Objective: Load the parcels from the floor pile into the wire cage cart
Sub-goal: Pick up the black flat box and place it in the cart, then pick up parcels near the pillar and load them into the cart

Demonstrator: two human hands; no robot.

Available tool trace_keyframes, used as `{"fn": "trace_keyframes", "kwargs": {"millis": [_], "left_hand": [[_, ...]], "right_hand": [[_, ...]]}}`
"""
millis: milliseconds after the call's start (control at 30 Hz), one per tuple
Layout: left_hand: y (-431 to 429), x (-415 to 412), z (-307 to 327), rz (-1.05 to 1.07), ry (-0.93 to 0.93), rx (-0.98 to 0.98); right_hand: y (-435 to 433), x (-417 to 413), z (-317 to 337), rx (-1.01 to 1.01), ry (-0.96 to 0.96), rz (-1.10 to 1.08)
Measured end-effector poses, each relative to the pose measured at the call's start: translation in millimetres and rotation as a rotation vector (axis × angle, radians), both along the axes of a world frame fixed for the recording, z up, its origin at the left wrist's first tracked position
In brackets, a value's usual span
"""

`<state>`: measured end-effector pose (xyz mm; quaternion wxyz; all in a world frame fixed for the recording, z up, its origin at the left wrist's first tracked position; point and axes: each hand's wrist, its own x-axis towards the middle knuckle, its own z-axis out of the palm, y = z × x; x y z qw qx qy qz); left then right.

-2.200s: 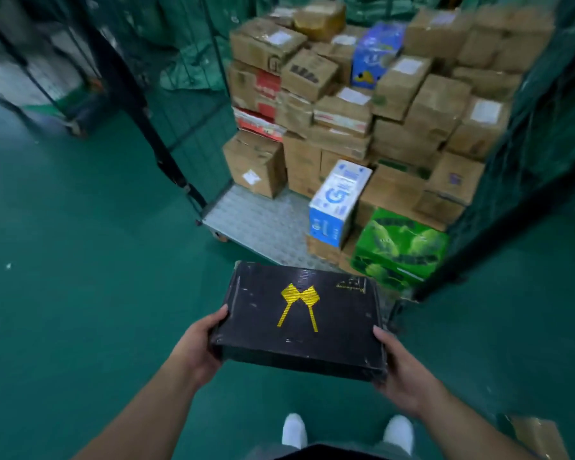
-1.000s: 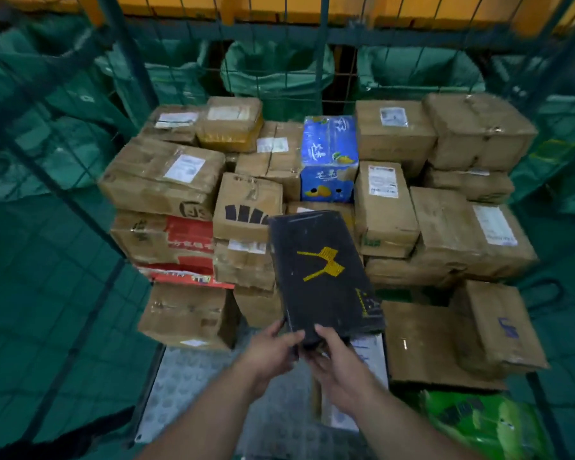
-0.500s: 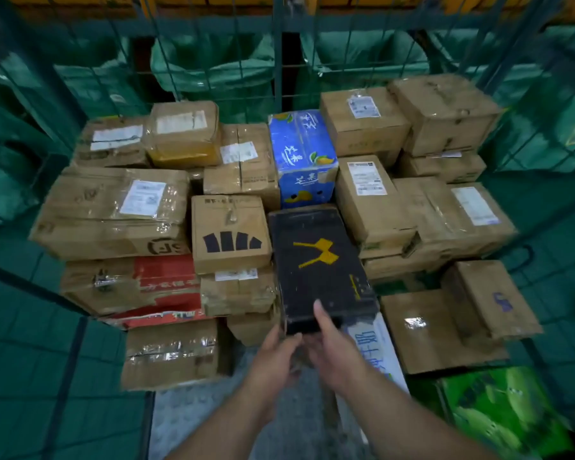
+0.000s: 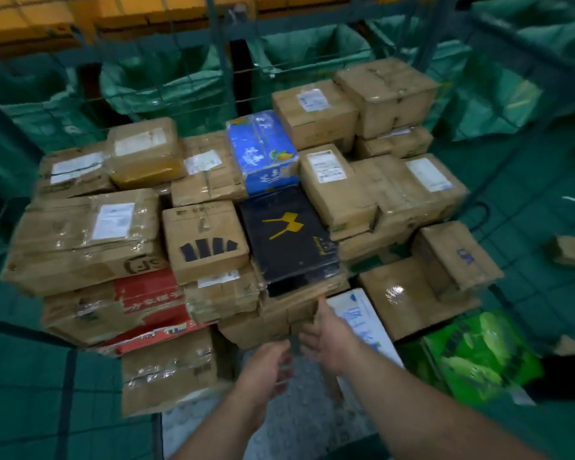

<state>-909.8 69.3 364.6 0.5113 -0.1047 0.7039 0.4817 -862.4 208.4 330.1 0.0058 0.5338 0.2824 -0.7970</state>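
Black parcel (image 4: 287, 237) is laid flat in the wire cage cart (image 4: 224, 61), nested between a black-barred carton (image 4: 205, 240) and a labelled carton (image 4: 332, 194), likely for steadiness; left hand (image 4: 266, 363) and right hand (image 4: 332, 340) are held open, empty.

Parcel (image 4: 289, 237) lies atop stack (image 4: 87, 234) inside the cart (image 4: 220, 48).

On the big brown box (image 4: 63, 240) at the near left I made out "JS". Chinese print on the red box (image 4: 146, 290) and the blue box (image 4: 259, 151) was too blurred to read.
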Motion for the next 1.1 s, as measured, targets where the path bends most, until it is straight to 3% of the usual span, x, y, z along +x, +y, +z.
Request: {"fn": "trace_keyframes", "kwargs": {"millis": [133,300,500,833,1100], "left_hand": [[39,60,-9,-0.262,0.003,-0.003],[108,151,5,-0.603,-0.01,0.026],[196,294,28,-0.95,0.072,0.124],[291,572,4,-1.165,0.025,0.119],[365,681,15,-1.234,0.054,0.072]], "right_hand": [[-9,94,0,-0.036,-0.065,-0.179],[21,235,13,0.083,-0.195,-0.397],[59,406,38,0.17,-0.191,-0.759],[118,672,22,0.218,-0.34,-0.916],[182,790,12,0.163,-0.315,-1.036]]}}
